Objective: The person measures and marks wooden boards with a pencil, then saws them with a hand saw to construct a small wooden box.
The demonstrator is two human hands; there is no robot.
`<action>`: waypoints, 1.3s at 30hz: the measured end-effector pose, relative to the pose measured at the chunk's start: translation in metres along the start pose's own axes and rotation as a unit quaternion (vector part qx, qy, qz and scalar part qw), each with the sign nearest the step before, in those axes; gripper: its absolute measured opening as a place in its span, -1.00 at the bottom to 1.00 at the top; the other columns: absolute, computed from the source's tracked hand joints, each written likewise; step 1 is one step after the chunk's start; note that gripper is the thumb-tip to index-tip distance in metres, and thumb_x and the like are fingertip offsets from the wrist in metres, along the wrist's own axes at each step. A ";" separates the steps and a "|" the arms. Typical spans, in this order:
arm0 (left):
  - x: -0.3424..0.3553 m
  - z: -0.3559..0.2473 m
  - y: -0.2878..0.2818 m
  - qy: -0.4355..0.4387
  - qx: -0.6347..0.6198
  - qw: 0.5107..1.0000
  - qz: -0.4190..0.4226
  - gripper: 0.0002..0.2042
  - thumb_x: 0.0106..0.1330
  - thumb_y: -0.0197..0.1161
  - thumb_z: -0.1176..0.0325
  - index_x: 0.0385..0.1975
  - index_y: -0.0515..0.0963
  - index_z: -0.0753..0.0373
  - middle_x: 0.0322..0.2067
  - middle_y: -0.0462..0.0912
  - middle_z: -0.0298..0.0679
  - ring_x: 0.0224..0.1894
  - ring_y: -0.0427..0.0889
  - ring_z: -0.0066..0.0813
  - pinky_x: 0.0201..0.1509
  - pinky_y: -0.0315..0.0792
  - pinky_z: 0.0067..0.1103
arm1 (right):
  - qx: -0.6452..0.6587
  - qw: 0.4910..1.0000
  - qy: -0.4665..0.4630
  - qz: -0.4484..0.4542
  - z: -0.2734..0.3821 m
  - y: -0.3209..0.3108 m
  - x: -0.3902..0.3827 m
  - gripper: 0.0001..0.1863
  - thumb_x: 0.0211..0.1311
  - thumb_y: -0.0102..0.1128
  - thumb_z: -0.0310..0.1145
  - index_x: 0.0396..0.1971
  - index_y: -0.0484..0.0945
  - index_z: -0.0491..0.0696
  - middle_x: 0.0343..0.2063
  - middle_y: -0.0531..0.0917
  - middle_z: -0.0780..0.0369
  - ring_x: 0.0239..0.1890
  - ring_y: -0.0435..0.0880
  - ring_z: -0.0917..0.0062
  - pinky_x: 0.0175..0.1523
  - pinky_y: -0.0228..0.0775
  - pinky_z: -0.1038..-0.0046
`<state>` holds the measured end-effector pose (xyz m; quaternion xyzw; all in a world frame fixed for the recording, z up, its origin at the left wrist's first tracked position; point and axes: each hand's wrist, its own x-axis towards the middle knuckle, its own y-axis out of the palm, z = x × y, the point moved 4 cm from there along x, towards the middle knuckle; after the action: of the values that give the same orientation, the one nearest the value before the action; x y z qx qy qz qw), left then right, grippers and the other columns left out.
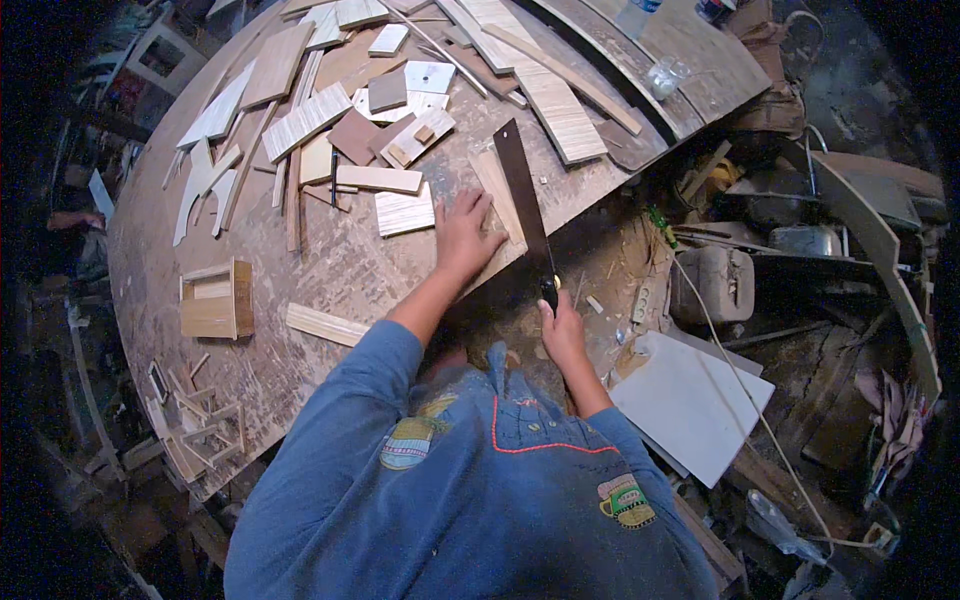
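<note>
A handsaw (522, 190) with a dark blade and black handle points up and away from me, and my right hand (563, 330) is closed around the handle. The blade lies along the right side of a narrow pale wood strip (497, 195) at the table's edge. Whether the teeth touch the strip I cannot tell. My left hand (463, 235) lies flat with its fingers apart, its thumb and fingertips at the strip's left side. Just left of those fingers is a square pale board (405, 209).
Many wood offcuts (308, 122) pile up on the worn table (330, 265). A small wooden box (216, 300) and thin stick frames (212, 425) stand at left. Right of the table are a canister (712, 285), a white panel (695, 405), a power strip (641, 302) and a cable (745, 385).
</note>
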<state>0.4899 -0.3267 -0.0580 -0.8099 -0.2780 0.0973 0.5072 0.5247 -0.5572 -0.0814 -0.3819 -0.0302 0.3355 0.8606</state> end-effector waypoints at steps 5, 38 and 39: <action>-0.007 -0.002 0.010 -0.018 0.010 0.999 -0.027 -0.31 0.00 0.35 0.07 0.18 0.36 0.15 0.27 0.27 -0.21 0.39 0.07 -0.18 0.40 -0.25 -0.05 | 0.008 1.000 -0.005 0.005 -0.001 -0.001 0.001 -0.67 0.31 0.00 -0.16 -0.16 0.31 -0.13 -0.51 0.55 -0.14 -0.37 0.55 -0.12 -0.30 0.32 0.01; 0.013 -0.013 0.019 -0.042 0.059 0.990 0.121 -0.11 -0.08 0.31 0.05 0.29 0.13 0.31 0.37 0.03 -0.08 0.46 -0.18 -0.22 0.38 -0.36 0.03 | -0.172 0.985 -0.003 0.004 0.005 -0.003 -0.011 -0.74 0.26 0.06 -0.29 -0.25 0.26 -0.13 -0.51 0.57 -0.12 -0.43 0.57 -0.09 -0.34 0.36 -0.02; 0.013 -0.014 0.018 -0.041 0.063 0.990 0.121 -0.11 -0.08 0.31 0.04 0.29 0.13 0.31 0.37 0.03 -0.08 0.46 -0.19 -0.22 0.38 -0.38 0.03 | -0.169 0.985 -0.011 0.008 -0.001 -0.001 -0.010 -0.72 0.27 0.05 -0.25 -0.21 0.26 -0.11 -0.51 0.58 -0.09 -0.45 0.57 -0.06 -0.36 0.37 -0.02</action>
<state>0.5130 -0.3363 -0.0659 -0.7995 -0.1917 0.2085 0.5297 0.5175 -0.5646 -0.0798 -0.5186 -0.0928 0.3365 0.7805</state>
